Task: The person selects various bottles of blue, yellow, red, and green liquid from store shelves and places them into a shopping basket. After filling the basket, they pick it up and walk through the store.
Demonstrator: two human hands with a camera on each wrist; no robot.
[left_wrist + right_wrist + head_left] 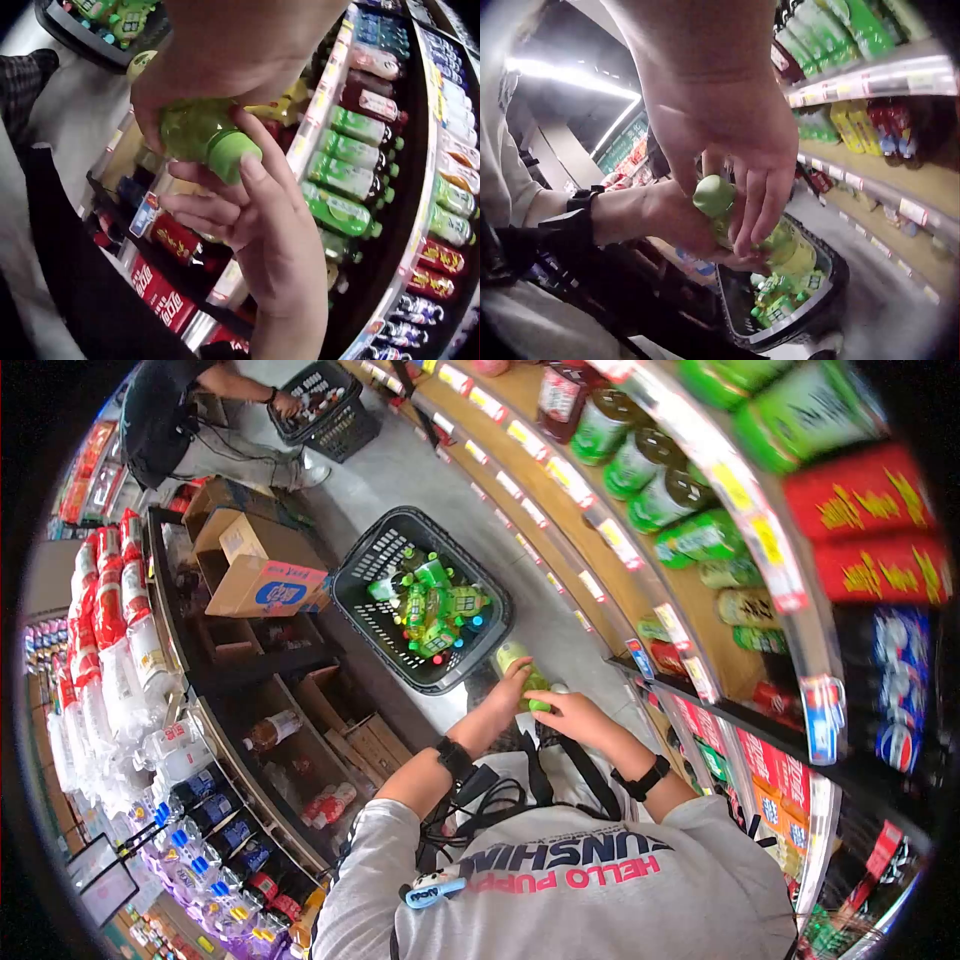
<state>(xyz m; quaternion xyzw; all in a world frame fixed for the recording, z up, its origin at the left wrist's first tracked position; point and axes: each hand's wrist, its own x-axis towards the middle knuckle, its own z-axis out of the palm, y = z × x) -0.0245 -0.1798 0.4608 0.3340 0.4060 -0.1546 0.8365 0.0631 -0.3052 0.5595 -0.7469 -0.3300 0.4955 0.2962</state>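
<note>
Pale green drink bottle (508,657) with a light green cap (231,156) is held between both hands in front of the body, its cap end toward the wearer. My left hand (500,702) grips the bottle's body, wrapping round it in the left wrist view. At the cap end, my right hand (572,715) has its thumb on the cap and its index finger by the neck. Its other fingers lie along the bottle in the right wrist view. Just beyond the hands, a black basket (345,585) on the floor holds several green bottles (435,610).
Shelves of bottles and cans (705,538) curve along the right. To the left stand a low dark shelf unit (235,685), an open cardboard box (255,575) and packed bottles (205,860). Ahead, another person (185,420) reaches into a second basket (345,432).
</note>
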